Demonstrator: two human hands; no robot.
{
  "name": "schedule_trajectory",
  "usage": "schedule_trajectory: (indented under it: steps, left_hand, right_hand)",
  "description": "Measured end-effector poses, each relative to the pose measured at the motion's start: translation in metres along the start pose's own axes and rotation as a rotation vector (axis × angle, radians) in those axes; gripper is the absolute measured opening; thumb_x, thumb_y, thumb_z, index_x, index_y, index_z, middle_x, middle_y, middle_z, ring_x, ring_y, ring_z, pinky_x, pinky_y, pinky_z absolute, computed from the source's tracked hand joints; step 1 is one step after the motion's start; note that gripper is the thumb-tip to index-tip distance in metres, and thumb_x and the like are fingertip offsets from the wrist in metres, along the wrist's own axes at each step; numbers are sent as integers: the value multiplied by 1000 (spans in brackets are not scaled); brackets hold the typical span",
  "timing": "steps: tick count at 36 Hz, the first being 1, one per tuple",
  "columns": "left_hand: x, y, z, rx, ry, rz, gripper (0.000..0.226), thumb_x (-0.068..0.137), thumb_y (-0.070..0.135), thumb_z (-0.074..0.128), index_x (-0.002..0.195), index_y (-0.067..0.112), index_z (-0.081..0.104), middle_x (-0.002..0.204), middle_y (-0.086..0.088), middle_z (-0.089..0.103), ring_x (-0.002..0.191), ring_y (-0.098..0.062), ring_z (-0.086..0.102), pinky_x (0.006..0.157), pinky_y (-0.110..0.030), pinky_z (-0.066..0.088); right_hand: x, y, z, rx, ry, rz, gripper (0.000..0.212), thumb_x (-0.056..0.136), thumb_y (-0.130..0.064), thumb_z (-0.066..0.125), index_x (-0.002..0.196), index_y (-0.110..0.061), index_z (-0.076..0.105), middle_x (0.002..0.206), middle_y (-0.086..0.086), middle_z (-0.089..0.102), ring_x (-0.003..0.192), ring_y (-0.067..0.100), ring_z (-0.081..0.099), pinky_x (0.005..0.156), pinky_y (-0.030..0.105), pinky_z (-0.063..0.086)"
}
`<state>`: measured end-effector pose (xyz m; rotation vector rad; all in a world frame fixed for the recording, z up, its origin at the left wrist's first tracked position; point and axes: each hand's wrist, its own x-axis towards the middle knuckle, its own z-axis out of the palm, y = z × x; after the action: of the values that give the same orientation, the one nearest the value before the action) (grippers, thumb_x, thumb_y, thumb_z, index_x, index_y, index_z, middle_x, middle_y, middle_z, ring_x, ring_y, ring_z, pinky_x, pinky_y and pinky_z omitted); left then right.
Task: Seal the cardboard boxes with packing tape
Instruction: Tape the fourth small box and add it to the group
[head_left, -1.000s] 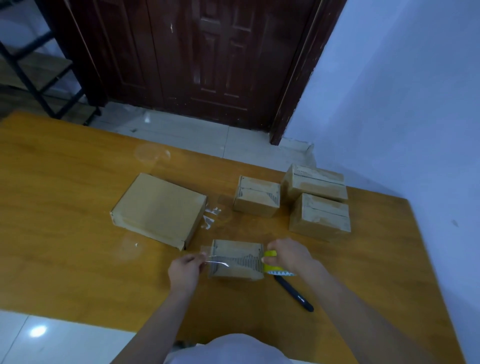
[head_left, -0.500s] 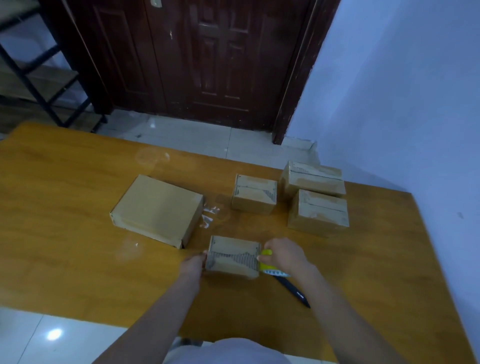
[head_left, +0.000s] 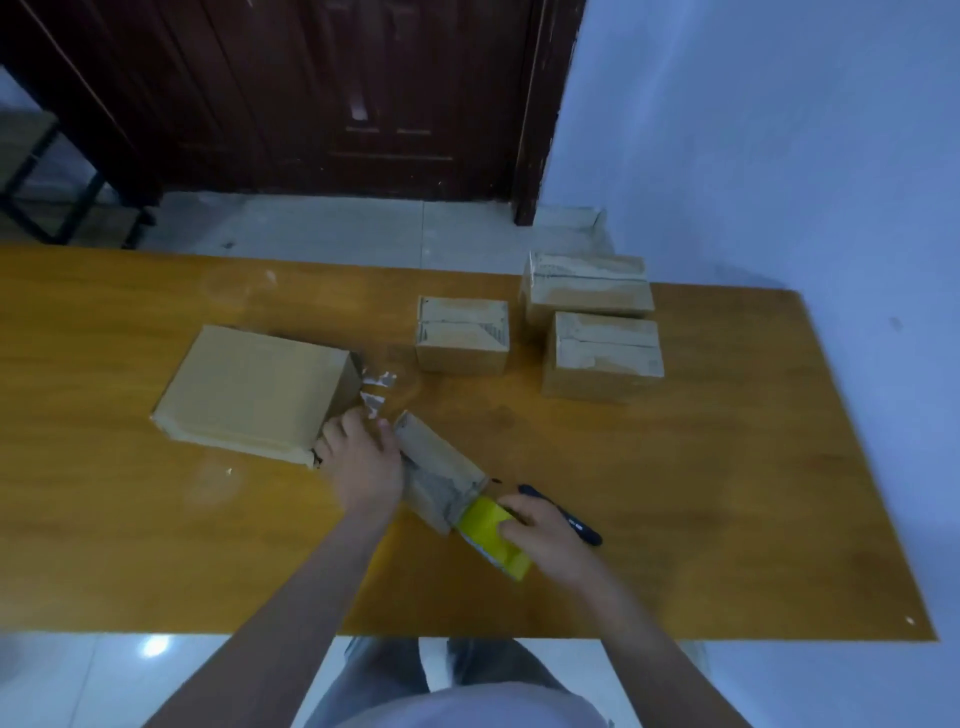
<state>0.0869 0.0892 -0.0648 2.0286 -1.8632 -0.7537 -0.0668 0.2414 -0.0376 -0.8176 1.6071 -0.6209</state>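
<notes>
A small cardboard box (head_left: 441, 475) lies turned at an angle on the wooden table (head_left: 701, 493) in front of me. My left hand (head_left: 363, 462) rests on the box's left end with the fingers spread over it. My right hand (head_left: 545, 535) grips a yellow roll of packing tape (head_left: 491, 535) pressed against the box's near right end. A black pen (head_left: 566, 517) lies just behind my right hand.
A large flat cardboard box (head_left: 260, 389) lies to the left, with scraps of tape (head_left: 376, 389) beside it. Three small taped boxes stand farther back: one in the middle (head_left: 462, 335), two at the right (head_left: 587, 283) (head_left: 605, 356). A dark wooden door (head_left: 363, 93) stands beyond the table.
The small box has been turned from square-on to a diagonal. My left hand moved from pinching the tape end onto the box's left end. The tape roll moved down to the near right end.
</notes>
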Motion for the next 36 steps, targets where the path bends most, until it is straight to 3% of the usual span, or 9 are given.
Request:
schedule_trajectory:
  steps: [2, 4, 9, 12, 16, 24, 28, 34, 36]
  left_hand:
    - [-32, 1, 0, 99, 85, 415, 38, 95, 28, 39, 115, 3, 59, 120, -20, 55, 110, -41, 50, 87, -50, 45]
    - [-52, 0, 11, 185, 5, 586, 44, 92, 34, 35, 113, 6, 63, 122, -13, 59, 113, -37, 55, 89, -48, 47]
    - [-59, 2, 28, 209, -260, 552, 75, 92, 55, 7, 147, 13, 35, 156, 0, 26, 147, -21, 13, 117, -37, 5]
    - [-48, -10, 30, 129, -274, 574, 83, 88, 70, 1, 149, 22, 29, 154, 14, 11, 145, -9, 1, 118, -38, 7]
    - [-46, -18, 32, 109, -279, 571, 79, 87, 71, 5, 149, 28, 25, 153, 18, 8, 143, -3, -2, 116, -33, 4]
    - [-46, -19, 36, 82, -237, 604, 60, 96, 49, 16, 148, 23, 32, 152, 16, 12, 140, -3, 4, 115, -37, 11]
    - [-47, -15, 34, 12, -195, 587, 50, 97, 39, 36, 142, 19, 44, 153, 4, 31, 142, -15, 19, 113, -39, 17]
    - [-57, -6, 36, -4, 10, 671, 19, 91, 16, 46, 85, 6, 61, 97, -11, 57, 87, -22, 44, 69, -46, 48]
    - [-61, -2, 32, 2, 4, 685, 24, 90, 20, 44, 85, 7, 63, 91, -8, 59, 87, -24, 51, 71, -46, 49]
  right_hand:
    - [-1, 2, -3, 60, -71, -19, 24, 82, -23, 52, 102, -23, 64, 85, -1, 62, 76, 14, 61, 67, 31, 47]
    - [0, 5, -3, 84, -82, -63, 26, 86, -23, 57, 112, -21, 64, 95, -4, 65, 86, 12, 63, 76, 31, 50]
    - [-1, 10, 4, 126, -17, -158, 15, 92, -24, 61, 106, -22, 67, 88, -10, 67, 79, 2, 63, 69, 18, 48]
    - [3, 17, 13, 2, 62, -173, 25, 92, -31, 60, 70, -20, 55, 62, -7, 44, 52, 0, 41, 52, 15, 30]
    - [5, 31, 18, -233, 173, -76, 45, 92, -37, 56, 55, -18, 38, 53, -5, 34, 47, 6, 31, 47, 22, 21]
    - [13, 31, 25, -373, 259, 137, 48, 93, -52, 45, 61, -17, 43, 62, 0, 47, 61, 18, 49, 47, 26, 29]
    - [8, 32, 23, -449, 270, 169, 49, 94, -54, 43, 65, -14, 47, 62, -1, 46, 61, 18, 50, 45, 26, 28]
    - [1, 35, 28, -450, 327, 119, 49, 95, -55, 37, 60, -21, 37, 59, -4, 43, 52, 9, 41, 44, 24, 25]
    - [-1, 36, 30, -437, 361, 88, 48, 97, -52, 32, 63, -20, 40, 61, -5, 45, 54, 8, 44, 45, 23, 27]
